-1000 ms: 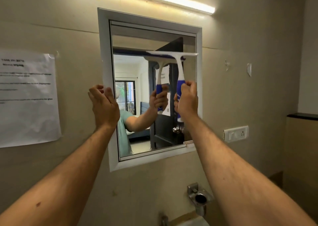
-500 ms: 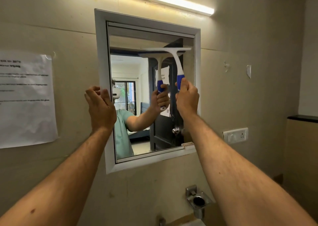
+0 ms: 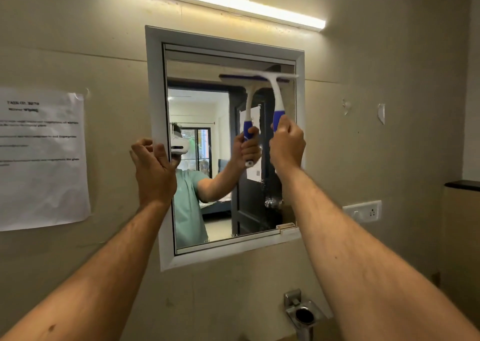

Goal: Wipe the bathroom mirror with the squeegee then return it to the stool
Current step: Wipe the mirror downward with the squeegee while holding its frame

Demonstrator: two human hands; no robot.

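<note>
A white-framed mirror hangs on the beige wall straight ahead. My right hand grips the blue handle of a white squeegee. Its blade lies flat across the upper right of the glass, close to the top edge. My left hand rests against the mirror's left frame at mid height, fingers loosely curled and holding nothing. The glass reflects the squeegee and a person's arm. The stool is out of view.
A printed paper sheet is taped to the wall at left. A tube light runs above the mirror. A socket plate sits at right, a metal holder below the mirror, and a dark ledge at far right.
The squeegee blade has slid higher up the glass toward the mirror's top edge. My left hand stayed on the left frame. The camera tilted up slightly.
</note>
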